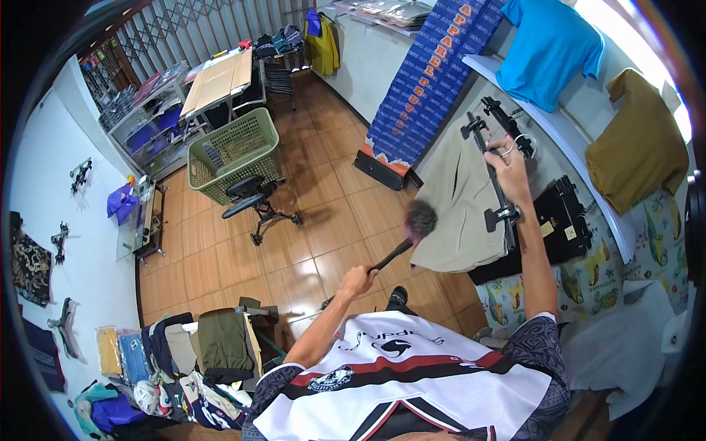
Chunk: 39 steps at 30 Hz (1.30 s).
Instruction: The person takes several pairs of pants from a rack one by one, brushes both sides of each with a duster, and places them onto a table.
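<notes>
Beige shorts point(460, 213) hang from a black clip hanger point(491, 167) on the right side of the view. My right hand point(507, 165) grips this hanger near its middle. Closed around the black handle of a duster point(421, 222) is my left hand point(358, 281), low and left of the shorts. The duster's dark, bushy head is at the left edge of the shorts. Black garments point(553, 228) on clip hangers hang behind my right forearm.
A green basket point(234, 151) stands on a wheeled base on the tiled floor. Folded clothes point(224, 342) lie at the lower left. Blue point(553, 51) and brown shirts point(640, 143) hang at the right. A tall blue sign point(426, 81) leans on the wall.
</notes>
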Tool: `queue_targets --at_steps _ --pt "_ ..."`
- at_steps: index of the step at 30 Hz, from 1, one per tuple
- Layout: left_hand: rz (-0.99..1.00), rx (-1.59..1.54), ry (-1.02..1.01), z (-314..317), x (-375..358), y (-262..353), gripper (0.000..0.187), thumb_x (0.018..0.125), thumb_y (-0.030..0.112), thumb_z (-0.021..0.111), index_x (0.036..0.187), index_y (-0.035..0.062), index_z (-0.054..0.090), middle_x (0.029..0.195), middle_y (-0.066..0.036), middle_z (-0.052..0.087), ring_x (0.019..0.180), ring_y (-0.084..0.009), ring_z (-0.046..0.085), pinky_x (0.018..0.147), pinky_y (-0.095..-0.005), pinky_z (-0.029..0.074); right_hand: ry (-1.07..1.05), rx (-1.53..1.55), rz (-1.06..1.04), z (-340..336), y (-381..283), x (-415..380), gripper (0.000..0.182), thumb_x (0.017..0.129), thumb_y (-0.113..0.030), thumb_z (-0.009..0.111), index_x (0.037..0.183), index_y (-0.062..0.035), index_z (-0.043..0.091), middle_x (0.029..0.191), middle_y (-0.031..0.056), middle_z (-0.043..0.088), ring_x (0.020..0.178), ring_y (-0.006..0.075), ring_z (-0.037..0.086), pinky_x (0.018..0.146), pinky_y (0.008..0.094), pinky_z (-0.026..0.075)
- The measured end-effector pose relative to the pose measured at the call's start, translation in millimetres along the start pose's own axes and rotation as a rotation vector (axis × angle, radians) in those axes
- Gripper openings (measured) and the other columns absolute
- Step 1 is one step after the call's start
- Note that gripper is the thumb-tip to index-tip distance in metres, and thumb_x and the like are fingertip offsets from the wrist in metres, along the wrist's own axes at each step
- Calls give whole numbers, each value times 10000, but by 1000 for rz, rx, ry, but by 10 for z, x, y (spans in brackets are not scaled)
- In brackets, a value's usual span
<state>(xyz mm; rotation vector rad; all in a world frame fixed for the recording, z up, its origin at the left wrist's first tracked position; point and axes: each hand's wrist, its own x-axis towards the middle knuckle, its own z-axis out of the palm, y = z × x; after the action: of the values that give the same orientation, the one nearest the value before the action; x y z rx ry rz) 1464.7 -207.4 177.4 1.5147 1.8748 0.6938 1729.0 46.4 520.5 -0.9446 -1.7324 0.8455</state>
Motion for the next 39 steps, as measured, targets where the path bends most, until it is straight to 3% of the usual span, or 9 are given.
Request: queue_targets --at_steps 1,4,10,13,16,24,28,33,39 --pt "-45 19 -63 -64 6 -45 463 1025 418 523 1079 3 723 886 -307 683 879 -477 684 739 -541 520 -2 -39 15 -86 -90 -2 199 894 -86 683 1072 -42 605 728 -34 570 602 38 481 542 243 358" --pt "-73 -169 271 -397 -48 166 419 1033 376 540 1126 7 716 795 -258 690 726 -360 704 673 -463 525 24 27 43 -145 -247 -89 218 891 -78 677 1093 -48 599 725 -44 565 570 32 467 515 246 336" --pt "94 -536 462 -875 -262 1113 356 1037 311 568 1175 16 711 661 -144 595 605 -140 512 594 -319 470 60 66 29 113 -130 -57 236 894 -71 671 1120 -41 612 790 -24 599 667 42 522 580 213 373" --pt "169 -242 135 -510 -492 896 375 1007 332 598 1243 50 670 861 -275 680 778 -425 694 643 -461 521 92 113 50 172 -361 37 239 900 -67 670 1130 -29 620 793 -20 613 671 35 532 583 210 386" --pt "-21 62 -48 -128 -566 228 377 998 336 610 1247 59 672 891 -265 698 814 -443 689 669 -470 533 57 175 91 188 -709 26 269 902 -83 684 1153 -17 613 765 -25 620 644 29 543 567 201 403" --pt "41 -501 654 -842 -336 945 349 1054 311 535 1266 48 624 716 -215 633 564 -318 582 579 -423 465 -207 234 44 465 -756 -49 381 848 -28 664 1220 7 594 899 32 652 732 47 573 638 197 444" --pt "21 -357 620 -749 -218 1023 342 1049 321 533 1272 75 615 744 -243 649 628 -397 638 605 -485 486 -356 320 87 637 -917 -8 388 845 -17 657 1225 9 584 923 44 654 748 63 592 654 205 462" --pt "-257 29 341 -185 -450 -19 394 1033 420 515 1241 119 662 837 -271 683 780 -466 669 700 -578 509 -396 389 106 784 -1026 190 379 848 -10 643 1222 -5 581 887 33 656 686 55 584 605 208 453" --pt "-288 -218 733 -836 -640 225 344 1036 291 551 1265 58 657 727 -224 644 579 -334 616 592 -440 493 -455 442 125 1202 -716 532 359 877 -80 685 1222 -30 598 794 -16 625 663 41 550 603 196 419"
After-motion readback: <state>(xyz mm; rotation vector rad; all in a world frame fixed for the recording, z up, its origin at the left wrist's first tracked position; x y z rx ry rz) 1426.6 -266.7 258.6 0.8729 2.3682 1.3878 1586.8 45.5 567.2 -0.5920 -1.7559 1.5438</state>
